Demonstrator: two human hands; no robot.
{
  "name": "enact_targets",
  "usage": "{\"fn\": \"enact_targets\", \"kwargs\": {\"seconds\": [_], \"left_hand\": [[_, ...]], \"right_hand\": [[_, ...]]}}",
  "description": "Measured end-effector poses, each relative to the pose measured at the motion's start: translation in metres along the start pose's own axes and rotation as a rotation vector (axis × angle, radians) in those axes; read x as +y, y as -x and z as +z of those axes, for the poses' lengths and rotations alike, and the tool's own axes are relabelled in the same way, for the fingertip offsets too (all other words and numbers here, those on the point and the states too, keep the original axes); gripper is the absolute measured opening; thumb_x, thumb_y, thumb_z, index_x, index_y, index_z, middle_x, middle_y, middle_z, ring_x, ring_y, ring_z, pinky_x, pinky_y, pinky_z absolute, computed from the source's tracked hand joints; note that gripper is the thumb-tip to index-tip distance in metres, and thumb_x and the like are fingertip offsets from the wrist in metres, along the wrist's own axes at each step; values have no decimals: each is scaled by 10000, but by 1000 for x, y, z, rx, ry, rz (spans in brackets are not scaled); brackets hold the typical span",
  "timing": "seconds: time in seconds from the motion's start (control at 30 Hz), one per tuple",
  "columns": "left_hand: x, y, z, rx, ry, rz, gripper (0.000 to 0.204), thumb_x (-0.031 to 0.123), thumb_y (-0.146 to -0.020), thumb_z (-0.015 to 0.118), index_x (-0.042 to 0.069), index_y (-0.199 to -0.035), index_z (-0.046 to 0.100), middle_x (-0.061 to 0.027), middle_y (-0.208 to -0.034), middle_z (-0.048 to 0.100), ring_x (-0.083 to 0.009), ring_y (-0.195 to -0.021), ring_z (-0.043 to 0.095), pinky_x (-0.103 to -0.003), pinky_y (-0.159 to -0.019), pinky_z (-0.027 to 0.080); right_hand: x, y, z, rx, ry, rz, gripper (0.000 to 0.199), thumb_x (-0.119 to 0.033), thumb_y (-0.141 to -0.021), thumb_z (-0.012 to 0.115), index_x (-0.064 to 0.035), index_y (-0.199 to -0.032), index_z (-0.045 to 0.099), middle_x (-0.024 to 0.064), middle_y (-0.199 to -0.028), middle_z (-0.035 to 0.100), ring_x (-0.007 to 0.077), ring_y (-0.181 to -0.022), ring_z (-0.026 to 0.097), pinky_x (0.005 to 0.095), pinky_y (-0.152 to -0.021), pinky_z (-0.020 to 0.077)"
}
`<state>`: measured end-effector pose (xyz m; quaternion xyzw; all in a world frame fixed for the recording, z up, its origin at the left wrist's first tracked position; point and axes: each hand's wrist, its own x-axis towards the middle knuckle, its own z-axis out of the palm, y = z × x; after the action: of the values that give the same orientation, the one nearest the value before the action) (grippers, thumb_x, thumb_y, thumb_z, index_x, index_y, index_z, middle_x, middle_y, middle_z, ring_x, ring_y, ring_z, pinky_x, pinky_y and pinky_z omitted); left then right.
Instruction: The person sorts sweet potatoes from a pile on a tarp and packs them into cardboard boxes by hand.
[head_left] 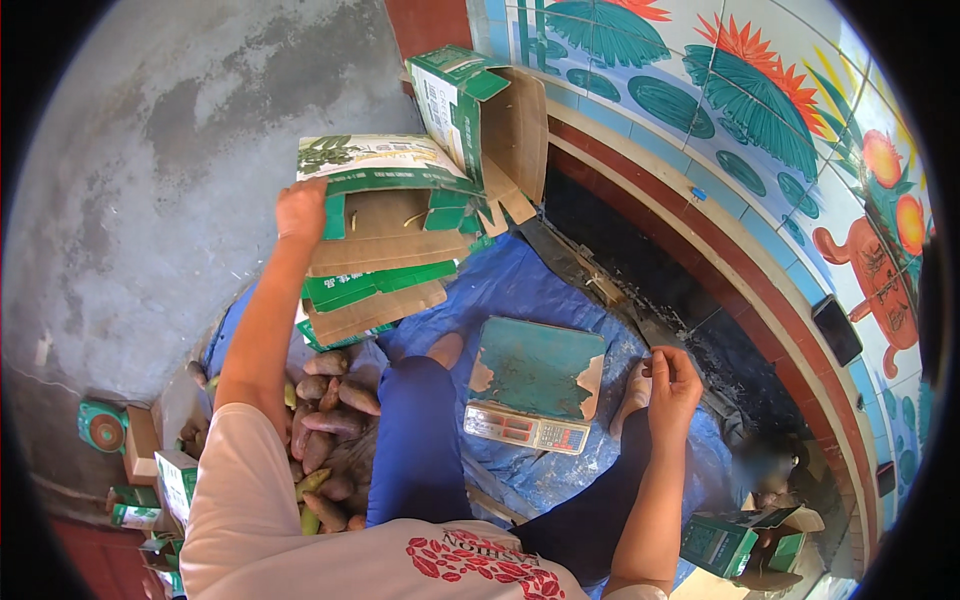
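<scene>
At far left, the left hand (pixel 300 212) clamps a light, stiff, flattened carton (pixel 385 215) by its edge, judged the soundest hold; the right hand (pixel 672 385) rests loosely curled, pinching nothing discernible.

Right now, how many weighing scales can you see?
2. A big teal scale sits on the blue tarp between the person's knees. A small green round scale sits at the far left by some boxes. Others may be hidden.

head-worn fisheye, facing steeply down, close overhead
</scene>
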<state>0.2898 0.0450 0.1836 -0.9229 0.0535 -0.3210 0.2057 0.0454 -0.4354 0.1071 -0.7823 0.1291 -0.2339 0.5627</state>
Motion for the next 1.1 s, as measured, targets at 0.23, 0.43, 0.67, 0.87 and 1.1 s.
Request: {"fn": "enact_targets", "kwargs": {"seconds": [0.23, 0.43, 0.67, 0.87, 1.1], "left_hand": [[-67, 0, -34, 214, 87, -358, 186, 115, -790, 549, 141, -955, 629, -109, -836, 658, -311, -715, 633, -412, -623, 502], [-93, -10, -81, 304, 38, -478, 190, 262, -875, 526, 161, -985, 644, -135, -843, 658, -323, -750, 636, -422, -631, 507], [-76, -8, -177, 381, 261, -314, 229, 271, -875, 551, 89, -957, 664, -192, -782, 636, -363, -722, 611, -405, -642, 478], [-62, -2, -238, 221, 713, -210, 222, 202, -875, 578, 47, -1018, 649, -138, -759, 649, -175, -681, 596, -297, -651, 462], [24, 3, -236, -89, 1097, -146, 264, 193, -889, 564, -20, -1027, 636, -67, -841, 671, -104, -731, 571, -269, -703, 467]], "right_hand": [[-1, -2, 7, -8, 11, -39, 112, -64, -894, 537, 26, -886, 604, 40, -731, 594, 92, -665, 554, 226, -615, 456], [4, -5, 15, 12, 38, -55, 117, -83, -859, 568, 21, -878, 616, 97, -723, 626, 138, -641, 602, 267, -602, 476], [-5, -2, 19, -21, 32, -62, 115, -87, -858, 570, 14, -875, 621, 94, -722, 628, 143, -638, 601, 268, -599, 471], [-5, 1, 16, -50, 29, -92, 133, -107, -858, 581, 21, -869, 616, 94, -718, 622, 143, -635, 596, 263, -603, 469], [2, -4, 5, -1, -69, -71, 225, -184, -913, 530, 24, -880, 608, 58, -714, 604, 117, -659, 556, 257, -612, 442]]}}
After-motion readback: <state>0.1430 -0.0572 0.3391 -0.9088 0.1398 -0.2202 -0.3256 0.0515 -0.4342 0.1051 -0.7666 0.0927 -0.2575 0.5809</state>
